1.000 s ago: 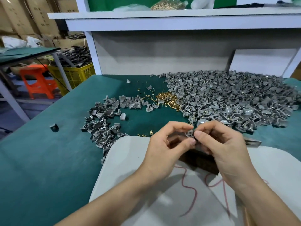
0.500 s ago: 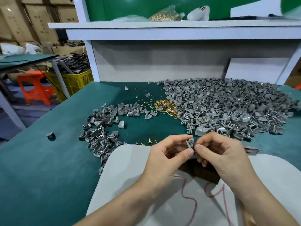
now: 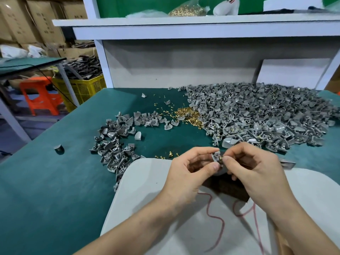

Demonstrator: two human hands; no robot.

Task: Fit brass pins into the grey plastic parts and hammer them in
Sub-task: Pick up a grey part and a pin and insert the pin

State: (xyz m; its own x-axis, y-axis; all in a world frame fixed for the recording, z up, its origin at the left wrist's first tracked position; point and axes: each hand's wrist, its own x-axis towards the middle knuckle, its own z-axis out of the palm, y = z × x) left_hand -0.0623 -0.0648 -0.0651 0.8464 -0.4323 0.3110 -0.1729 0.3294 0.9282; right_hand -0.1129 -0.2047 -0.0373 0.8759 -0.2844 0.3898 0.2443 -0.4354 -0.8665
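My left hand (image 3: 189, 170) pinches a small grey plastic part (image 3: 216, 157) between thumb and forefinger above the white board. My right hand (image 3: 255, 168) pinches a brass pin (image 3: 220, 159) against the side of that part. A big heap of grey parts (image 3: 261, 115) covers the right of the green table. A smaller scatter of grey parts (image 3: 117, 142) lies to the left. Loose brass pins (image 3: 187, 115) lie in a pile between the two heaps, with a few pins (image 3: 165, 155) near the board's edge.
A white board (image 3: 147, 190) with red scribbles lies on the green table (image 3: 46, 181) under my hands, with a dark block (image 3: 226, 186) on it. One stray grey part (image 3: 59, 148) sits far left. A shelf (image 3: 184, 21) above holds a bag of pins (image 3: 185, 10).
The view has tilted up a little, so hands and heaps sit lower in frame. Both hands stay together on the grey part; the brass pin now shows at its side.
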